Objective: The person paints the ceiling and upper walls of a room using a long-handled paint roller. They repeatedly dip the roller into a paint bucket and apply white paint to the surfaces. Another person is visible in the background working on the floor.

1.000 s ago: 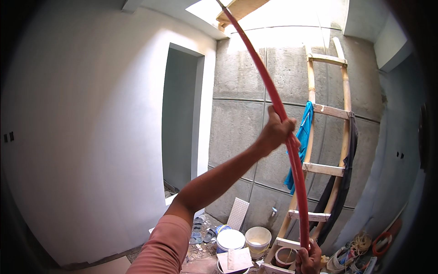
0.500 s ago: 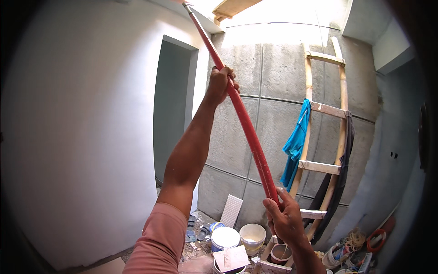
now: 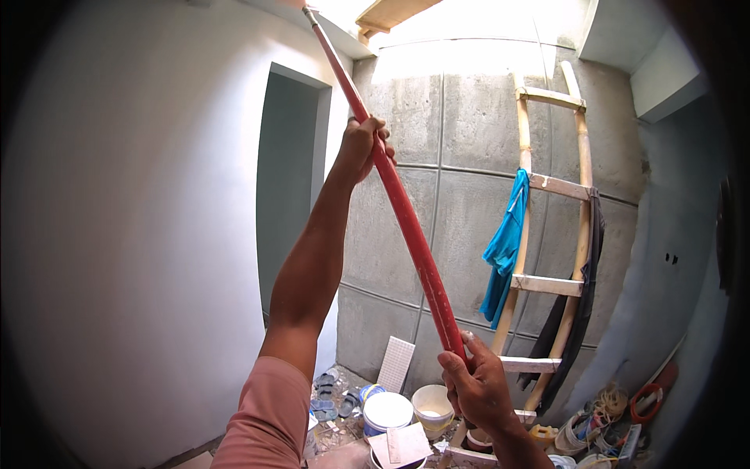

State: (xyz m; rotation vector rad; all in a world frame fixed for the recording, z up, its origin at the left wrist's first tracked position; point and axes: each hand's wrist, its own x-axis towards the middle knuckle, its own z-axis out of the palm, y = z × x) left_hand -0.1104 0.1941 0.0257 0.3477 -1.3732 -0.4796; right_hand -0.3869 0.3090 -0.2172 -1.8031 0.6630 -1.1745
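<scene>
A long red pole (image 3: 412, 227) slants across the view, from low on the right up to the top left. My left hand (image 3: 365, 147) is wrapped round its upper part, with that arm stretched upward. Lower down, my right hand (image 3: 476, 383) grips the pole near its bottom end, thumb laid along it. At the top the pole narrows to a metal-looking tip (image 3: 310, 16) close to the ceiling edge; what it carries there is mostly cut off by the frame and lost in glare.
A bamboo ladder (image 3: 553, 186) leans on the grey concrete wall (image 3: 391, 227), with a blue cloth (image 3: 505, 242) and a dark cloth (image 3: 591, 258) hung over it. Buckets (image 3: 433, 406), sandals (image 3: 348, 404) and a white tile (image 3: 397, 364) crowd the floor. A doorway (image 3: 291, 187) opens at left.
Both hands and the pole have shifted slightly to the left in view, the right hand also a little lower. The grip of each hand is unchanged.
</scene>
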